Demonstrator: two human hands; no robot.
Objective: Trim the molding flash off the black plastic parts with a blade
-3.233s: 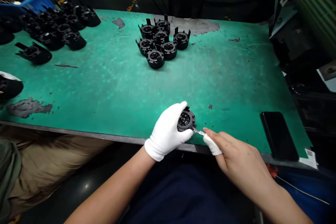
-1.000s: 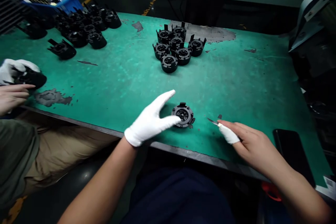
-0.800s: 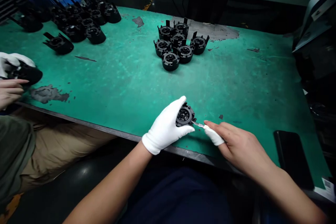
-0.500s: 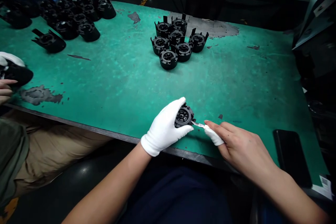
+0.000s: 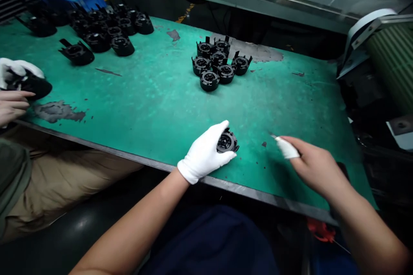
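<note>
The left hand (image 5: 204, 151) wraps the black part (image 5: 226, 142), I'd guess to steady it. Right of the black part, the right hand (image 5: 314, 161) pinches a slim tool (image 5: 274, 136), well apart.

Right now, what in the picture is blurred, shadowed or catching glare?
In the head view, the mostly bare right hand and the slim metal tool in it look soft, likely motion blur; also in the head view, a shadow darkens the green mat below that hand, pale sheen mottles the mat's middle, and the white-gloved left hand looks bright against the black round part it holds.
</note>
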